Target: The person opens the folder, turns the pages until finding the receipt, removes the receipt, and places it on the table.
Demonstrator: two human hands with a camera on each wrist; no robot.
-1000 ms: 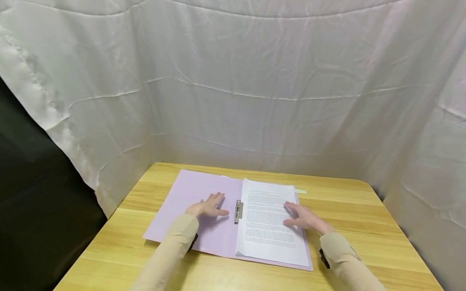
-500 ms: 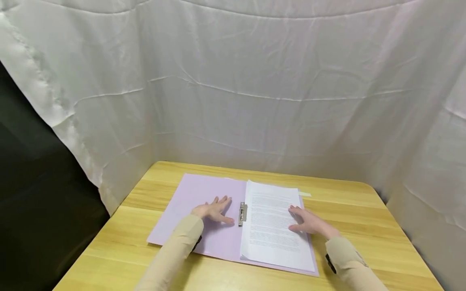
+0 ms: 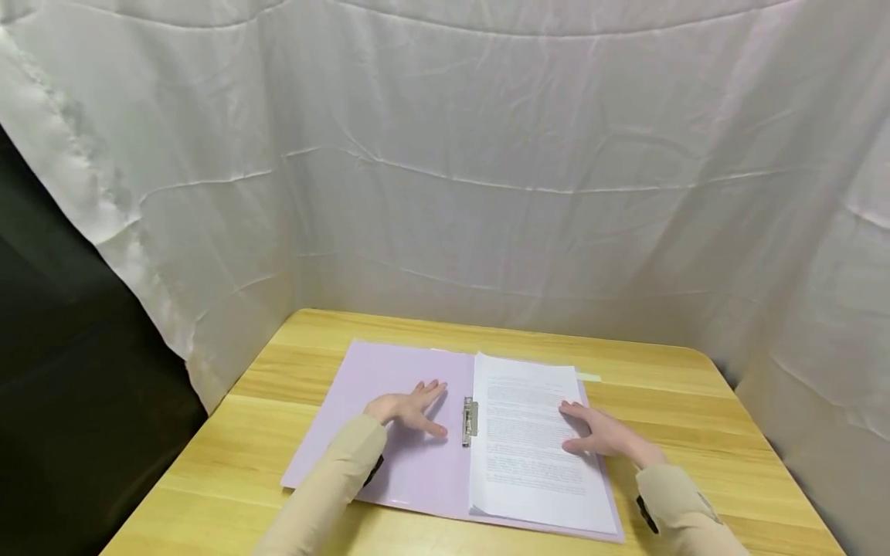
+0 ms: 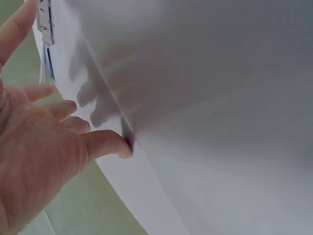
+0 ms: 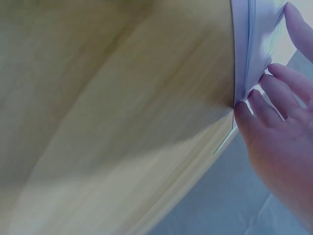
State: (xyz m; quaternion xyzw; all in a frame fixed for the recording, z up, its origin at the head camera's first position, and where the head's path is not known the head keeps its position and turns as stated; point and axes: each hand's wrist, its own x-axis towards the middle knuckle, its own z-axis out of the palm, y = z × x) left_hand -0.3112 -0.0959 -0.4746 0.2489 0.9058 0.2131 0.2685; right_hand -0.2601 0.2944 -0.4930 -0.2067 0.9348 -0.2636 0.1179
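A lilac folder (image 3: pixel 331 428) lies opened flat on the table. Printed sheets (image 3: pixel 528 494) are stacked on its right half, beside a metal lever clip (image 3: pixel 470 422) near the fold. My left hand (image 3: pixel 409 408) spreads over the bare left cover, fingers pointing away to the right; in the left wrist view one fingertip of the left hand (image 4: pixel 44 137) touches the cover. My right hand (image 3: pixel 608 435) lies at the right edge of the sheets, fingers extended. In the right wrist view the fingertips of the right hand (image 5: pixel 281 112) touch the folder and paper edges.
The wooden table (image 3: pixel 695 432) extends to both sides of the folder. A small pale tab (image 3: pixel 589 378) sticks out at the folder's far right. Light grey curtains (image 3: pixel 487 193) hang behind and at the sides, with a dark area (image 3: pixel 83 386) on the left.
The folder with its sheets has slid toward me and slightly to the right. Both hands have moved along with it and keep about the same pose.
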